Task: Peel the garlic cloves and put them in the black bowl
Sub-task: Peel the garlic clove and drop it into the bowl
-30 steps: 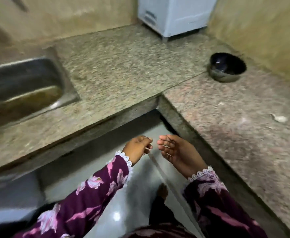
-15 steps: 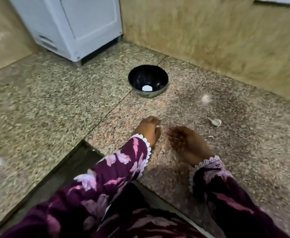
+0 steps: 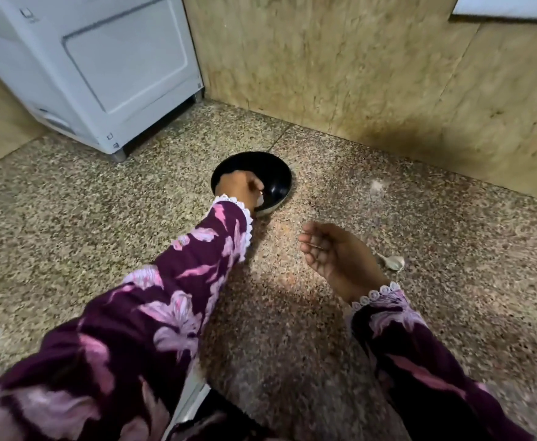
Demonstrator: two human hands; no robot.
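My left hand [image 3: 240,191] was over the black bowl [image 3: 280,175], knuckles up and fingers curled downward inside the rim; I could not tell whether it held the peeled clove or had just let it go, though a pale bit showed at its fingertips near the bowl's near wall. To do this drop well, I judged I should keep the fingers low inside the rim and loosen them only once the clove was over the middle, so that it would not bounce out onto the tabletop [image 3: 420,237], and avoid leaning on the light bowl, which might tip or slide toward the wall [image 3: 340,74]. My right hand [image 3: 334,256] hung just above the tabletop, palm turned inward, fingers loosely curled and holding nothing I could see. Just beside it, on its far right, lay an unpeeled garlic clove [image 3: 393,262], which I took to be the next one to fetch; a scrap of skin [image 3: 377,186] lay farther back. Compared with half a second before, my left hand had travelled from the tabletop beside my right hand up to the bowl, hiding the white clove that had shown inside, while the right hand had barely shifted. The white appliance [image 3: 101,68] stood behind the bowl.
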